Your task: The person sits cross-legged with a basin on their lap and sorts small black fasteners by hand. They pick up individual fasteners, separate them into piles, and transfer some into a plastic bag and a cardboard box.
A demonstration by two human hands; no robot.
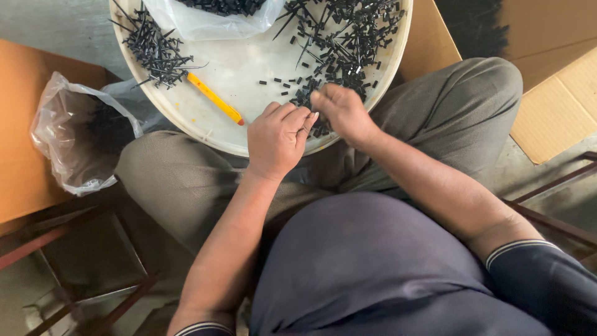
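Both hands meet at the near rim of the round white plastic tray (205, 127) on the person's lap. The left hand (278, 138) is curled tight, the right hand (344, 112) pinched, seemingly on one of the small black metal pins (348, 46) heaped just beyond; the fingers hide it. These pins look light, stiff and slippery, best nipped mid-shaft. A yellow pencil-like stick (214, 98) lies nearby.

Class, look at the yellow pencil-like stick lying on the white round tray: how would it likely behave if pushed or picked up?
The yellow stick looks straight and rigid, so it probably stays stiff when lifted. Slim and small beside the left hand, it is likely light. Lying flat on the smooth white tray, it might slide or roll if nudged sideways, though its cross-section cannot be told.
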